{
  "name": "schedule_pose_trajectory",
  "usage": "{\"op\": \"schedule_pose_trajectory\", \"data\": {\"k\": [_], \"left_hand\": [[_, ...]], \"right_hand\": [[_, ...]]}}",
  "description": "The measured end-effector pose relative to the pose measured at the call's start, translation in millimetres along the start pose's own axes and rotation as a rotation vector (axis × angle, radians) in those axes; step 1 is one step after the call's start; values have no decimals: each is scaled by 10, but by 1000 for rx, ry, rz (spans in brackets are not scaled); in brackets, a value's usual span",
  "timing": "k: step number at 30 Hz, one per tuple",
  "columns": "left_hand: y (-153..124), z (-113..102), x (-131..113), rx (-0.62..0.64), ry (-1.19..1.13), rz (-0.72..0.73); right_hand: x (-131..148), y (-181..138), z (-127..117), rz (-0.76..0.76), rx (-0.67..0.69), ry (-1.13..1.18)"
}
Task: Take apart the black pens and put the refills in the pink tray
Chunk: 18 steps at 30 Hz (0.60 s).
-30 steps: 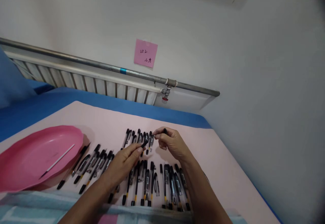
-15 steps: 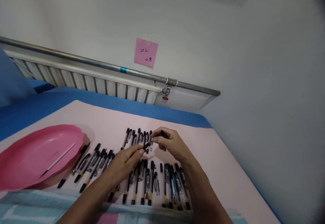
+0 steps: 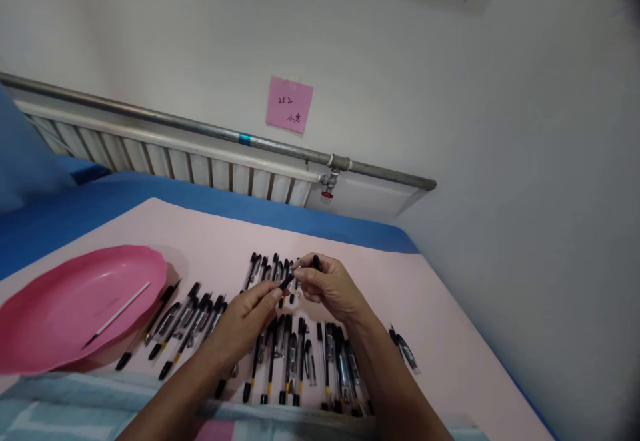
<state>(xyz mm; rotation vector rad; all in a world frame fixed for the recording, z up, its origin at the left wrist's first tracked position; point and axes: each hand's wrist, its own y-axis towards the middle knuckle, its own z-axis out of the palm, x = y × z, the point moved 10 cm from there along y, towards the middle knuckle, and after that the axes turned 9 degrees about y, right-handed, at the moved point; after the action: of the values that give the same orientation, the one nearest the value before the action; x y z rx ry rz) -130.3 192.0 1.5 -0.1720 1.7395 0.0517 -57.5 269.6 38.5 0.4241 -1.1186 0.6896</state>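
Observation:
My left hand (image 3: 245, 321) pinches a small black pen part (image 3: 286, 282) between thumb and fingers. My right hand (image 3: 327, 288) is closed round a black pen (image 3: 317, 263), its tip pointing at the part in the left hand. The two pieces almost touch above the pink cloth (image 3: 215, 241). Under and around both hands lie several black pens with yellow bands (image 3: 287, 361), more in a row further back (image 3: 265, 269) and more to the left (image 3: 187, 324).
A pink oval tray (image 3: 40, 348) at the left holds one thin white refill (image 3: 117, 314). One pen (image 3: 406, 349) lies alone at the right. A blue mattress edge (image 3: 310, 218), a white radiator (image 3: 165, 161) and the wall stand behind.
My right hand has drawn slightly left and nearer to the left hand, bringing the pen tip closer to the black part. The view has shifted a little.

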Motion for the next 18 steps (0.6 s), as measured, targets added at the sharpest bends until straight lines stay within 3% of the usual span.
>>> {"op": "schedule_pose_trajectory", "data": {"k": [11,18], "left_hand": [[-38,-195,-167,-195,252,146],[-25,-38,4,-55,-97,-28]], "right_hand": [[1,-19,-19,-101,-180,-76],[-118,-30,158,32,-55,123]]}}
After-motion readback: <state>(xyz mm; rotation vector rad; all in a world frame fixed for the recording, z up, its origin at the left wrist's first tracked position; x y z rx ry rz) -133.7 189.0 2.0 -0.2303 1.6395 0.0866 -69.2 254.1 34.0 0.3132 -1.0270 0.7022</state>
